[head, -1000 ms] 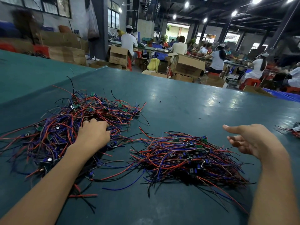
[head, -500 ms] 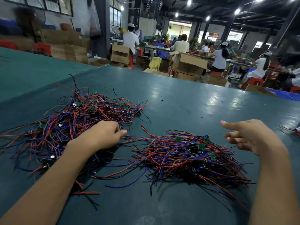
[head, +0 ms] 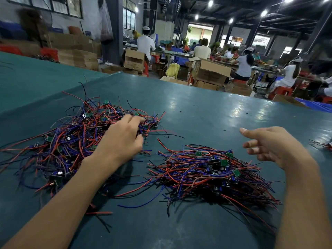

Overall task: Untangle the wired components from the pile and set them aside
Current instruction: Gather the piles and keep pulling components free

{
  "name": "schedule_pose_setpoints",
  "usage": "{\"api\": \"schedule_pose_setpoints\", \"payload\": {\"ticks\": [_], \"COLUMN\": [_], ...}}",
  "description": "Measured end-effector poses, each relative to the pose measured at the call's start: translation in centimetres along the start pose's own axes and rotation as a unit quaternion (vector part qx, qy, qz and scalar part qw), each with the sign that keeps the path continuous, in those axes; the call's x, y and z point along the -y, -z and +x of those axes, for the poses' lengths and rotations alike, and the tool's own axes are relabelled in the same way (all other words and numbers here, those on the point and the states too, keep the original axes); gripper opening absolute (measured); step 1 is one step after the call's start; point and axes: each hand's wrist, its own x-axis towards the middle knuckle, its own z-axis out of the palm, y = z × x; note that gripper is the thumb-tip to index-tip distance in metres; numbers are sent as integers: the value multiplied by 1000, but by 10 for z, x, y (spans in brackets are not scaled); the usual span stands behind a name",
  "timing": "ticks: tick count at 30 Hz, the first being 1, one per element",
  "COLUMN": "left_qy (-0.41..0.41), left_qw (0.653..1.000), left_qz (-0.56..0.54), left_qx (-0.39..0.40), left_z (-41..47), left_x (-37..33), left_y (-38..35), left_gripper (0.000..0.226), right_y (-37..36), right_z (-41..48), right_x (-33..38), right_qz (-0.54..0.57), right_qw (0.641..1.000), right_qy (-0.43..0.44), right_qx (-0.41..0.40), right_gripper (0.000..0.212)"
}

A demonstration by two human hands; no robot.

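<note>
Two heaps of red, blue and black wired components with small green boards lie on the dark green table (head: 215, 112). The larger tangled pile (head: 71, 137) is on the left, the smaller pile (head: 212, 175) in the middle right. My left hand (head: 122, 139) rests on the right edge of the left pile. Its thumb and fingers are spread among the wires, and no firm grip shows. My right hand (head: 274, 146) hovers above and to the right of the smaller pile, fingers apart, holding nothing.
A few more wires (head: 321, 144) lie at the table's right edge. Beyond the far edge stand cardboard boxes (head: 210, 71) and several seated people at workbenches. A second green table surface (head: 36, 78) adjoins at the far left.
My left hand has moved forward and right across the left pile, and its fingers have gone from curled to spread. My right hand has hardly moved.
</note>
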Motion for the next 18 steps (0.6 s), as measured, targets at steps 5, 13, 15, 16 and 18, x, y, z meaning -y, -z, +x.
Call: {"api": "schedule_pose_setpoints", "payload": {"ticks": [5,13,15,16,18], "left_qy": [-88,-144,-155,-148,-127], "left_qw": [967,928,933,935,938], "left_qz": [-97,-194,-199,-202,-207], "left_qx": [-219,-283,-258,-251,-245], "left_z": [-5,-14,-17,-17,-17], "left_x": [-19,-47,-49,-49,-49], "left_y": [-3,-13,-15,-16,-15], "left_gripper": [38,32,35,36,36], "right_y": [-24,-118,-132,-136,-139], "right_z": [-19,-41,-39,-38,-37], "right_x": [27,49,49,48,47], "right_qz": [-7,91,154,169,186], "right_qw": [976,922,920,921,924], "right_qy": [106,178,209,216,210], "right_qx": [188,332,294,277,260], "right_gripper": [43,32,24,21,16]}}
